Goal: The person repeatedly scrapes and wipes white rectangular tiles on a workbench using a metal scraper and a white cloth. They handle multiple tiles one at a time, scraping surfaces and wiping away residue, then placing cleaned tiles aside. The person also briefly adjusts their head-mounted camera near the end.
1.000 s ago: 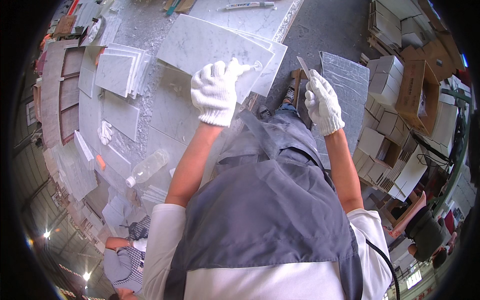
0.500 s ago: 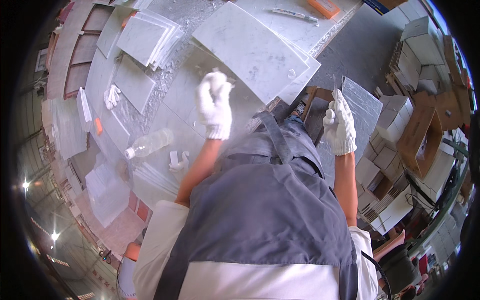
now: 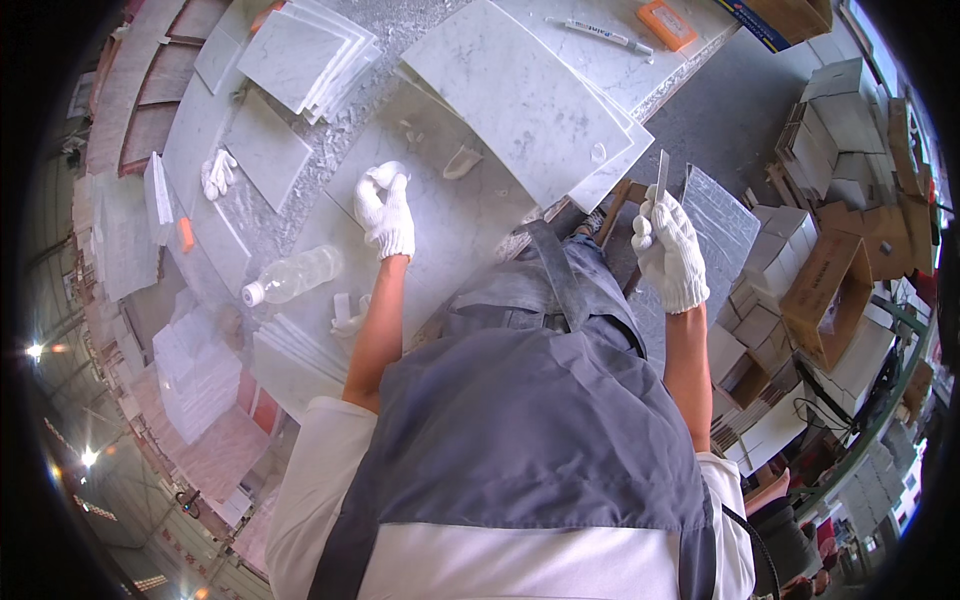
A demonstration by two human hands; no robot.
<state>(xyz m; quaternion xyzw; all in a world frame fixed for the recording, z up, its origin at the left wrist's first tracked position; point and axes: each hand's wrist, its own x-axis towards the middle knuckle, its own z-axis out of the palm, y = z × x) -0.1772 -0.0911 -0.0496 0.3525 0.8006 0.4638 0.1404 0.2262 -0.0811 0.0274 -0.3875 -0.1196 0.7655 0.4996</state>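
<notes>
My left hand (image 3: 385, 212), in a white knit glove, hovers over a grey-white marble slab on the table, its fingers curled inward. What lies inside the curl, if anything, is hidden. A pale chip (image 3: 462, 162) rests on the slab to its right, beside stacked marble tiles (image 3: 520, 95). Off the table's right edge, my right hand (image 3: 670, 255), gloved too, is closed around a thin flat metal blade (image 3: 662, 175). The blade points up and away from me; its lower part is covered by the fingers.
At left lie a clear plastic bottle (image 3: 295, 275), a loose white glove (image 3: 218, 174) and more tiles (image 3: 300, 55). A marker (image 3: 600, 35) and an orange block (image 3: 666, 25) sit at the far edge. Cartons (image 3: 828, 300) crowd the right side; white debris (image 3: 340, 140) covers the table.
My left hand has moved left and nearer to me, leaving the pale chip in plain view on the slab. My right hand has turned slightly, so the blade shows more clearly.
</notes>
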